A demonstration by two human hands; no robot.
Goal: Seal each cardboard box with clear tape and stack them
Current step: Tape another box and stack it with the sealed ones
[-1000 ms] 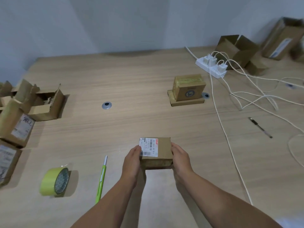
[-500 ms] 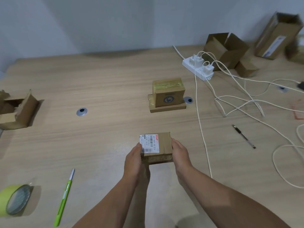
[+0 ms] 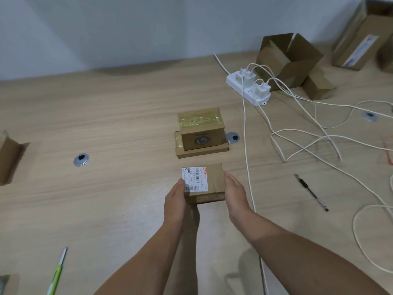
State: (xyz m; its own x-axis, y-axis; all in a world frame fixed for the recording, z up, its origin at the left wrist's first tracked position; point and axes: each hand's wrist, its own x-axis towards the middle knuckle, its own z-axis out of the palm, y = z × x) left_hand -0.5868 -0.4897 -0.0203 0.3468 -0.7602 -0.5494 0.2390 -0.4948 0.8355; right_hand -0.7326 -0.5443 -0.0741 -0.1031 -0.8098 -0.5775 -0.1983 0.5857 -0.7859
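Brown box [image 3: 213, 182] bears a white barcoded label [image 3: 194, 178]; table [image 3: 106, 116] pale wood-grain, power strip [image 3: 247, 91] white, pen [image 3: 55, 279] green.

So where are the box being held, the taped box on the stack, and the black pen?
held box [image 3: 213, 179]: head view, bare cardboard top beside the label.
taped box [image 3: 200, 119]: head view, its taped top face.
black pen [image 3: 312, 192]: head view, middle of the barrel.

taped box [image 3: 201, 128] on flat box [image 3: 202, 151], pen [image 3: 311, 192] right

White label [image 3: 194, 178] on the small box [image 3: 212, 182] shows a barcode, print unreadable
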